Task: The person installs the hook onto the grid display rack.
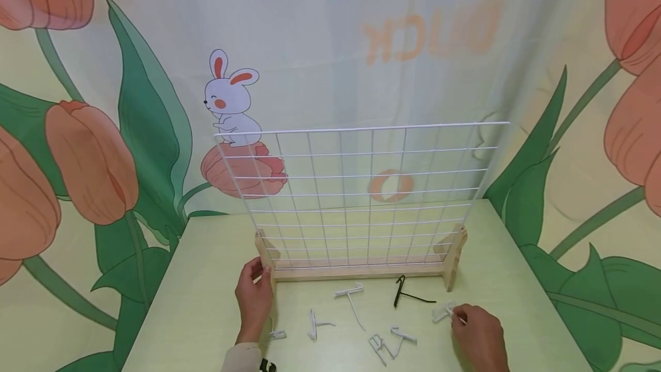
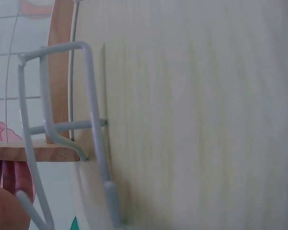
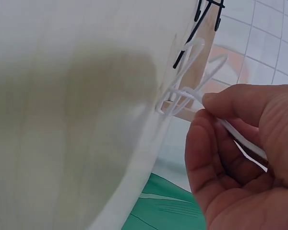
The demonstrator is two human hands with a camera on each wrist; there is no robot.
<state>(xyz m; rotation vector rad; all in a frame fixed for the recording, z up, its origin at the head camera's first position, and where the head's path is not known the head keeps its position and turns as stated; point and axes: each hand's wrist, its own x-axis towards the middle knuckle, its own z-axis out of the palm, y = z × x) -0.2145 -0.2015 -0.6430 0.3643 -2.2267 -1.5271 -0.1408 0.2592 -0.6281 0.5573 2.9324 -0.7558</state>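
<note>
The cloth backdrop [image 1: 320, 33] bore printed tulips and a rabbit; before it stood a pale table [image 1: 206, 303]. A white wire grid panel [image 1: 361, 128] was mounted on a wooden stand [image 1: 356, 274]. The left hand [image 1: 253, 300] reached forward, thumb and fingers gripping the left wooden foot [image 1: 264, 247]. The right hand [image 1: 480, 334], fingers bent, pinched a white wire hook [image 1: 441, 313] between thumb and forefinger, right of a black hook [image 1: 399, 293]. Contact between the pinched hook and the table could not be determined.
</note>
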